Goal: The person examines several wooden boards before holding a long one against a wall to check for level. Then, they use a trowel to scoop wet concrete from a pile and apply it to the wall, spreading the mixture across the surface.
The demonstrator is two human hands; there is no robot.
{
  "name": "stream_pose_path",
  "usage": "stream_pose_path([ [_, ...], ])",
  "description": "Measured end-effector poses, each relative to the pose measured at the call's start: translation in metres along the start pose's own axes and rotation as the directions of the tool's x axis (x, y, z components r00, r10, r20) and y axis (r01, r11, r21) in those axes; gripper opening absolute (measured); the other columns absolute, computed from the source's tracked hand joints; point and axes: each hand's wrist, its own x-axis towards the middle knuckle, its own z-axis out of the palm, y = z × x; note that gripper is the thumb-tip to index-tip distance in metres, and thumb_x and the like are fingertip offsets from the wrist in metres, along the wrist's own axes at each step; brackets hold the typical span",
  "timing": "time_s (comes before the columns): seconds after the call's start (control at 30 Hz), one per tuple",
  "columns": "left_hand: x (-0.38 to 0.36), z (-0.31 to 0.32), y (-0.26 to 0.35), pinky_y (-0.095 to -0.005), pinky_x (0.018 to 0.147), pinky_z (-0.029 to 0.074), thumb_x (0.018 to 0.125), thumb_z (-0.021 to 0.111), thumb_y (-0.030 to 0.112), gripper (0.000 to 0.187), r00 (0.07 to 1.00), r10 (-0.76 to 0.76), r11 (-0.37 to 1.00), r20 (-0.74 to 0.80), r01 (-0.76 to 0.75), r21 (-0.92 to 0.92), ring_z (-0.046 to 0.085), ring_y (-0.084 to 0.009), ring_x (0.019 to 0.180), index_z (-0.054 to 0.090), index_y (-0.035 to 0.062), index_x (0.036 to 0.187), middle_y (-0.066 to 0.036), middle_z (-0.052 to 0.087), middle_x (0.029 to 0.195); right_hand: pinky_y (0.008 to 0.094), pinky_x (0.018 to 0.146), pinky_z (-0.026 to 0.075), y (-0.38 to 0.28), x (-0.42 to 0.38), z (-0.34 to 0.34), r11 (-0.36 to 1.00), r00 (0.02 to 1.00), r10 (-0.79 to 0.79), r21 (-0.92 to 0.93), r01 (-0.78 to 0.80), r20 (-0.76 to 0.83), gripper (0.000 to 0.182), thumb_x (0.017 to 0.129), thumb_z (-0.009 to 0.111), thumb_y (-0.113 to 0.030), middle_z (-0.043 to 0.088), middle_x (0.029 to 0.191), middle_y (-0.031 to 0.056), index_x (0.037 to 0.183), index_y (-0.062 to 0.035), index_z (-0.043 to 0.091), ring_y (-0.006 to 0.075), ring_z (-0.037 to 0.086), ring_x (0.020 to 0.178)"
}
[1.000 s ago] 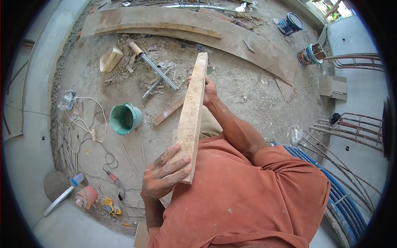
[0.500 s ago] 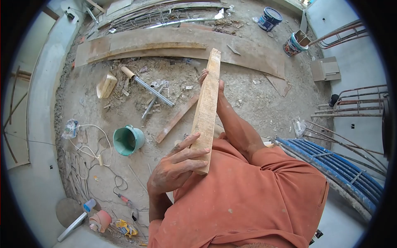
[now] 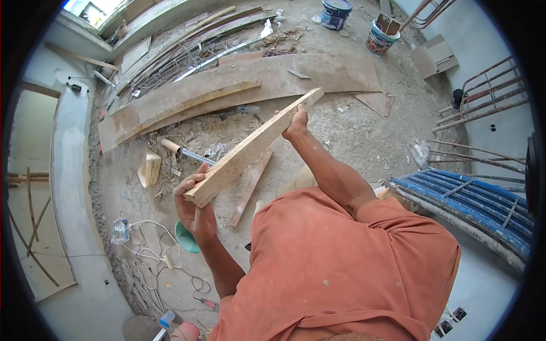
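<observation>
A pale wooden plank (image 3: 250, 149) is held up in front of my chest, slanting from lower left to upper right. My left hand (image 3: 196, 206) grips its near end, with the fingers over the far edge and the thumb beneath. Toward the far end, my right hand (image 3: 296, 121) is closed around the wood, its fingers partly hidden behind it. Below the plank, a second, narrower board (image 3: 252, 190) lies on the dusty floor. A green bucket (image 3: 186, 238) stands behind my left forearm, mostly covered by it.
Long boards (image 3: 318, 74) lie across the rubble. A metal tube (image 3: 196, 156) and a yellowish container (image 3: 149, 168) are on the floor at left. Cables (image 3: 153, 227) tangle near the left wall. Blue metal frames (image 3: 472, 199) lean at right. Two paint buckets (image 3: 336, 13) stand at the back.
The plank has turned from nearly upright in view to a diagonal. My left hand has moved left and up with its near end; my right hand still holds the far part. The view has shifted.
</observation>
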Motion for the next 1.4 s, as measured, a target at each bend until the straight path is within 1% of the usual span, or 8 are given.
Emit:
stream_pose_path([
  [0.2,0.061,0.047,-0.048,-0.056,0.117,0.024,0.092,0.062,0.025,0.05,0.998,0.008,0.997,-0.063,-0.013,-0.08,0.043,-0.0422,0.133,0.044,0.0005,0.131,-0.016,0.054,0.128,0.0511,0.083,0.054,-0.062,0.027,0.024,0.995,0.999,-0.035,0.089,0.036,-0.009,0.05,0.102,0.037,-0.047,0.048,0.116,0.0167,0.134,-0.008,0.034,0.0355,0.058,0.093],
  [0.43,0.122,0.168,-0.092,-0.0589,0.112,0.032,0.085,0.033,0.082,0.096,0.903,0.24,0.944,-0.357,-0.303,-0.133,0.052,-0.0321,0.124,0.034,0.0041,0.14,-0.013,0.054,0.125,0.0508,0.088,0.052,-0.126,0.055,0.048,0.978,0.998,0.055,0.198,-0.062,0.042,0.062,0.101,0.028,-0.058,0.053,0.115,0.0184,0.135,-0.0077,0.037,0.0356,0.06,0.099],
  [0.77,0.236,0.24,-0.102,-0.0283,0.062,0.037,0.083,0.031,0.085,0.097,0.745,0.65,0.76,-0.152,-0.632,0.15,0.047,-0.012,0.067,0.038,0.0033,0.133,-0.003,0.044,0.084,0.0454,0.11,0.038,-0.19,0.097,0.091,0.956,0.863,0.084,0.205,-0.211,0.499,0.061,0.105,0.019,-0.05,0.055,0.131,0.0196,0.133,-0.0025,0.044,0.032,0.052,0.123],
  [0.93,0.298,0.241,-0.122,-0.0274,0.055,0.032,0.091,0.028,0.078,0.072,0.72,0.65,0.748,-0.244,-0.662,0.038,0.043,-0.0119,0.059,0.049,0.0087,0.093,-0.002,0.042,0.076,0.0443,0.107,0.041,-0.233,0.121,0.12,0.977,0.86,0.174,0.027,-0.213,0.479,0.048,0.105,0.03,-0.044,0.056,0.124,0.0147,0.131,-0.0061,0.045,0.0273,0.055,0.115],
  [1.07,0.355,0.22,-0.149,-0.0272,0.056,0.035,0.093,0.029,0.075,0.065,0.613,0.392,0.888,-0.686,-0.446,0.109,0.042,-0.0124,0.056,0.043,0.0133,0.077,-0.002,0.041,0.071,0.0459,0.102,0.045,-0.247,0.163,0.141,0.981,0.883,0.17,0.008,-0.193,0.438,0.033,0.1,0.052,-0.036,0.061,0.113,0.0107,0.12,-0.0095,0.055,0.0249,0.056,0.111],
  [1.13,0.376,0.12,-0.205,-0.0356,0.07,0.051,0.091,0.031,0.077,0.074,0.868,0.461,0.809,-0.182,-0.496,-0.316,0.061,-0.0219,0.077,0.053,0.0069,0.099,-0.011,0.056,0.092,0.0423,0.096,0.047,-0.268,0.18,0.164,0.981,0.88,0.166,0.017,-0.194,0.444,0.03,0.094,0.065,-0.032,0.061,0.109,0.0068,0.115,-0.0118,0.057,0.0218,0.056,0.107],
  [1.2,0.401,0.192,-0.197,-0.0492,0.094,0.053,0.089,0.037,0.076,0.091,0.29,0.145,0.986,-0.946,-0.122,0.114,0.06,-0.0354,0.11,0.044,-0.0044,0.132,-0.021,0.055,0.126,0.0376,0.093,0.046,-0.275,0.208,0.168,0.962,0.868,0.247,-0.218,-0.166,0.431,0.04,0.089,0.071,-0.039,0.056,0.112,0.0052,0.115,-0.0133,0.056,0.0202,0.055,0.103],
  [1.4,0.419,0.153,-0.27,-0.0487,0.092,0.054,0.094,0.048,0.062,0.087,0.36,-0.017,0.915,-0.933,0.381,0.13,0.058,-0.038,0.113,0.032,-0.012,0.137,-0.026,0.05,0.131,0.0522,0.101,0.046,-0.294,0.266,0.228,0.981,0.933,0.083,-0.192,-0.016,0.351,0.056,0.082,0.08,-0.03,0.058,0.117,0.004,0.123,-0.0157,0.045,0.0235,0.058,0.113],
])
